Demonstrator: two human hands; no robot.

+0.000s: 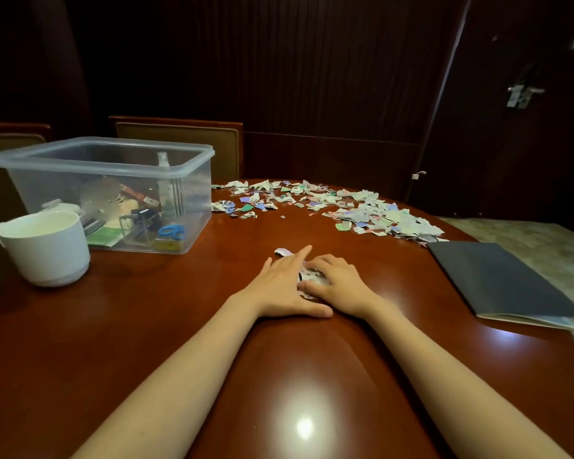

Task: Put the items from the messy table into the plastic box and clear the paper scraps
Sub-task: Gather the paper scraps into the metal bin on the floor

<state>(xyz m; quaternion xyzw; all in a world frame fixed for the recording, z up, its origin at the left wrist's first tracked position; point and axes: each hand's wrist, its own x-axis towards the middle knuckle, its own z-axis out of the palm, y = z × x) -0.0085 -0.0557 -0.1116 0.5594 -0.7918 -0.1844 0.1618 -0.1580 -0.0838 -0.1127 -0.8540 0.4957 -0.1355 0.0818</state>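
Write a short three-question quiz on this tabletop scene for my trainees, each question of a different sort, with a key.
1. True or false: the blue scissors lie inside the plastic box.
2. What lies near the right edge of the table? A: a dark folder. B: a plate. C: a laptop.
3. Short answer: what sits between the left hand and the right hand?

Key: 1 true; 2 A; 3 a small pile of paper scraps.
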